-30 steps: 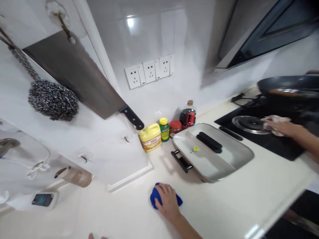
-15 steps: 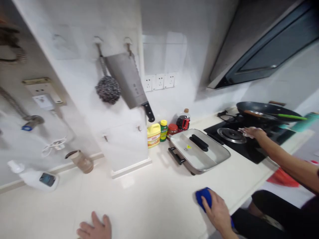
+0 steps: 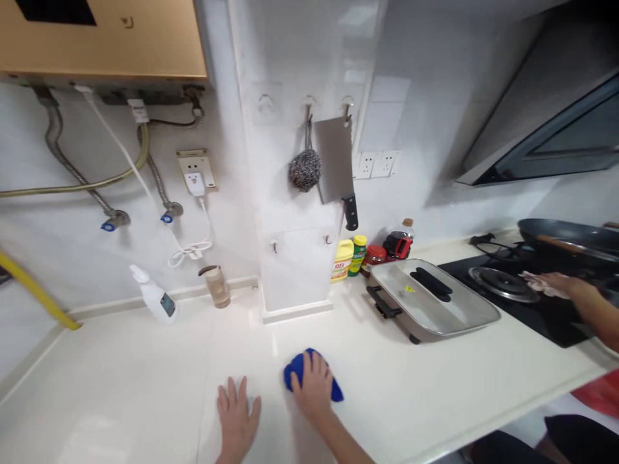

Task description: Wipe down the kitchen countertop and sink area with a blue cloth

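My right hand presses a bunched blue cloth onto the white countertop, fingers curled over it. To its left, my left hand lies on the counter with fingers spread and nothing in it. Up and to the right of the cloth stands a rectangular electric pan with a glass lid and black handles. Beyond both hands, a clear plastic cup and a white spray bottle stand near the wall.
A co-worker's hand holds a pale cloth on the black hob, near a wok. A cleaver and a steel-wool scrubber hang from the pillar. Condiment bottles stand behind the pan. A water heater hangs upper left.
My right hand has moved left along the counter with the blue cloth, closer to my left hand. The view has turned left, bringing in the water heater and more counter.
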Demonstrator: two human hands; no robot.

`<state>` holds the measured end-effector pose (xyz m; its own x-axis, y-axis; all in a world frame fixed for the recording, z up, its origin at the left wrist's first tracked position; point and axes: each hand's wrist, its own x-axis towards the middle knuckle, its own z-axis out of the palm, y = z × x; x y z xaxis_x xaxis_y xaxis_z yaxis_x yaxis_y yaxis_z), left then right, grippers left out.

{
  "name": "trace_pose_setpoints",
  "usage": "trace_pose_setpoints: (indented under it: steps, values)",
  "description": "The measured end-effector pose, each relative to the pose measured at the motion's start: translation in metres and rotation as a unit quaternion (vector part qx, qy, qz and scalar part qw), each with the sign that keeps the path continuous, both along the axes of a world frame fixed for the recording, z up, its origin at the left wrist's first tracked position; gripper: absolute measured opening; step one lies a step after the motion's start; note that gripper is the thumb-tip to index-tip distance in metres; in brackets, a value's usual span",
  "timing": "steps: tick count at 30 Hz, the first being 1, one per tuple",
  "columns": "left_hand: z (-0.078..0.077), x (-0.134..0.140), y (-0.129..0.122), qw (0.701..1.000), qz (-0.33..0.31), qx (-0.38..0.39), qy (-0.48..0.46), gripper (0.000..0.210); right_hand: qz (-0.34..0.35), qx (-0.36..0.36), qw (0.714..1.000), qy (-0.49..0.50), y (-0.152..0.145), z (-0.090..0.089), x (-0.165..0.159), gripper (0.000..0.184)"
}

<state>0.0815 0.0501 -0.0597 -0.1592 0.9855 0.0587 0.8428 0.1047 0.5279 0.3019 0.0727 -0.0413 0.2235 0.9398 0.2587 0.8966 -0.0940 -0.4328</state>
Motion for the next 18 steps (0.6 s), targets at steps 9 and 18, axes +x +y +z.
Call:
trace_pose_setpoints:
  steps: [9,18]
  values:
    - [0.044,0.039,0.007,0.982,-0.15,0.032,-0.112,0.054,-0.008,0.114,0.971,0.21,-0.069,-0.028,0.07,0.061]
    - [0.013,0.082,-0.018,0.944,-0.296,0.114,0.086,0.058,0.025,0.231,0.969,-0.085,-0.12,-0.103,0.16,0.054]
